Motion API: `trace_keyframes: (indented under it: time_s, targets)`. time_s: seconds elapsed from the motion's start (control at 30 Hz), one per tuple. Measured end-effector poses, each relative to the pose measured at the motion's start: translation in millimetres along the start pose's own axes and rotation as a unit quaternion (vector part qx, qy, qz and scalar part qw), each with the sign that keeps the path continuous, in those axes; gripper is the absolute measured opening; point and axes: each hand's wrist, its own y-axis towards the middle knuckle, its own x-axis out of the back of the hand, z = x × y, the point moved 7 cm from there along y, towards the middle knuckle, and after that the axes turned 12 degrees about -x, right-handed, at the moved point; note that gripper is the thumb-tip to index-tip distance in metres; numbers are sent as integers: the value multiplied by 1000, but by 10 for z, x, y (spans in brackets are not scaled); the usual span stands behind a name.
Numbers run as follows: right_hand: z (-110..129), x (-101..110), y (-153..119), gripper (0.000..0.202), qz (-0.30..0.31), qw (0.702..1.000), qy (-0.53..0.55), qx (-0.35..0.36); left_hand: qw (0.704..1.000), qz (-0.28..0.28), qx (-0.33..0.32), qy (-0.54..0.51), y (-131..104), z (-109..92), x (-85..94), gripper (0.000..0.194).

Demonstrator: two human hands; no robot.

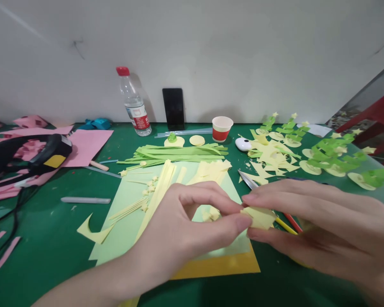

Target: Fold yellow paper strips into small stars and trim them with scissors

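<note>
Between my two hands is a small folded piece of pale yellow paper (260,218). My left hand (192,217) pinches its left end between thumb and forefinger. The fingers of my right hand (326,221) close on it from the right. Under my hands lie light green sheets (115,238) over a golden yellow sheet (224,266). Long pale yellow strips (160,192) and tiny folded yellow stars (150,187) rest on the green sheets. Scissors (248,180) with red and yellow handles are partly hidden behind my right hand.
Green paper strips (179,152), a paper cup (222,129), a water bottle (136,104) and a phone (173,108) stand or lie toward the wall. Yellow scraps (272,155) and green spiral pieces with stars (331,153) are at right. Pink paper (86,147) and a black cabled device (51,155) are at left.
</note>
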Motion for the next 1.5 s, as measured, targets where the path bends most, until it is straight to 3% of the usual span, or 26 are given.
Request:
trace_keyframes:
  time_s: [0.43,0.53,0.67,0.9,1.03,1.17,1.33,1.5]
  targets:
    - [-20,-10,-49,29,0,1000,10,10,1000,-14,-3,13,13,35,24,16]
    - [-81,-43,-111,21,19,999,28,-12,1000,8,-21,-3,16,5,1,11]
    - [-130,-78,-158,19,32,999,-9,-15,999,38,-26,-25,9,-10,-53,23]
    - [-155,-113,-190,22,68,998,-5,1,1000,9,-5,-12,13,27,-29,16]
    - [-250,-157,-277,23,46,998,-1,-45,999,-8,-15,29,11,21,20,16]
    - [-170,-173,-266,27,50,998,-22,-15,989,-26,-63,132,21,-61,59,20]
    - [-113,-154,-220,30,67,997,-35,-4,947,4,-159,280,28,-167,-9,20]
    - [-199,-152,-230,26,58,997,-22,-40,924,51,-172,337,13,-172,-42,22]
